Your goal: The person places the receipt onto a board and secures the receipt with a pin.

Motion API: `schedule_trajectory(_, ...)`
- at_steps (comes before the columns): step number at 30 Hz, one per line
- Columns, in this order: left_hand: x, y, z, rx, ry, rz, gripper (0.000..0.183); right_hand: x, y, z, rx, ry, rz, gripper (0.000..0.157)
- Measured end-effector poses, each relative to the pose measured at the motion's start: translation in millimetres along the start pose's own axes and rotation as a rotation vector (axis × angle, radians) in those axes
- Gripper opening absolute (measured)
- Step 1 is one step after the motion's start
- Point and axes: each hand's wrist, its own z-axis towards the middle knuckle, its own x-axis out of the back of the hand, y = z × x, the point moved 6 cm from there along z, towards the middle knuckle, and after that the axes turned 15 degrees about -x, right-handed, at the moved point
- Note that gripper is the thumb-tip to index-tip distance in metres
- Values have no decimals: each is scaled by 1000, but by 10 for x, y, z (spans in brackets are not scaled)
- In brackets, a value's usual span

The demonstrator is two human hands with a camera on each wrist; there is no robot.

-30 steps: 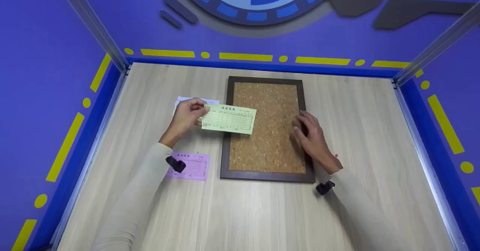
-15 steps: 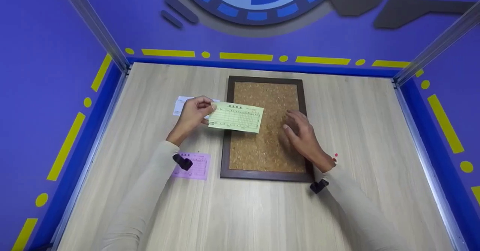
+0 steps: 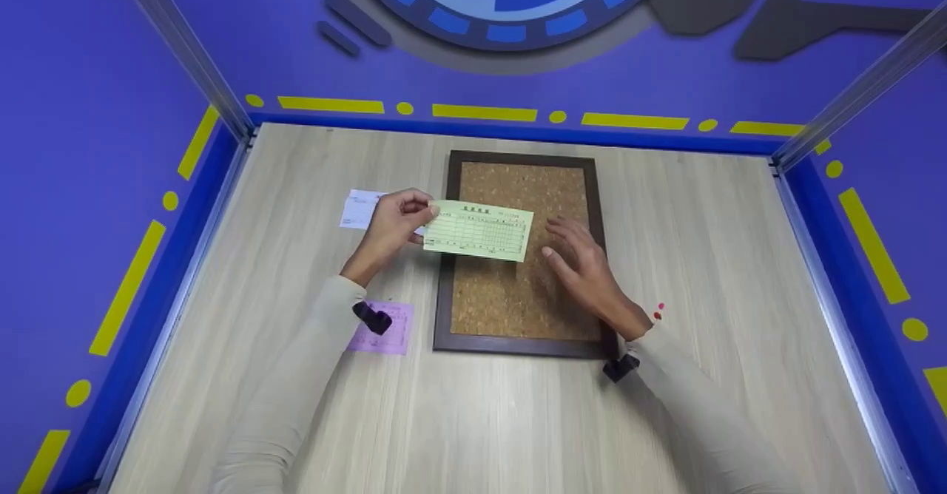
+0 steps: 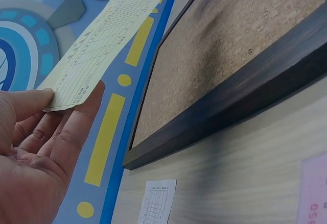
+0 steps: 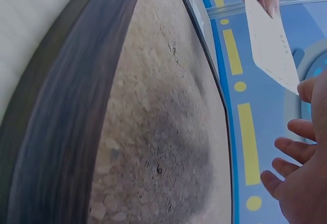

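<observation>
My left hand (image 3: 399, 229) pinches the left end of a pale green printed form slip (image 3: 479, 231), thumb on top and fingers beneath. The slip is held above a cork board (image 3: 488, 298) with a dark brown frame, as the left wrist view shows with the slip (image 4: 97, 50) raised off the cork. My right hand (image 3: 588, 272) hovers over the right part of the board, its fingers spread and relaxed, holding nothing. In the right wrist view the slip's far corner overlaps the thumb of that hand (image 5: 301, 157).
A white printed slip (image 3: 360, 210) lies on the wooden table (image 3: 510, 420) left of the board, partly behind my left hand. Below it is a purple form slip (image 3: 388, 331), partly covered by the left wrist camera. Small red objects (image 3: 658, 315) lie beside the right wrist. Blue walls enclose the table.
My left hand has carried the green slip to the right, further over the board. My right hand has moved left from the frame's right edge, nearer the slip.
</observation>
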Motion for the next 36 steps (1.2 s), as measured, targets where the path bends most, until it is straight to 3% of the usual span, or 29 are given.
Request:
schedule_trajectory(14,-206,-7,63,-16,3,-90,10,-61,-39,26,21,-11,44,20)
schedule_trajectory(22,-280,-10,86,-39,14,-67,11,9,4,54,-3,14,103,9)
schedule_trajectory(31,-360,-10,122,-27,25,-42,10,33,61,47,-119,4,102,13)
schedule_trajectory(36,-414,-21,148,-39,21,-71,12,48,88,48,-126,1,124,14)
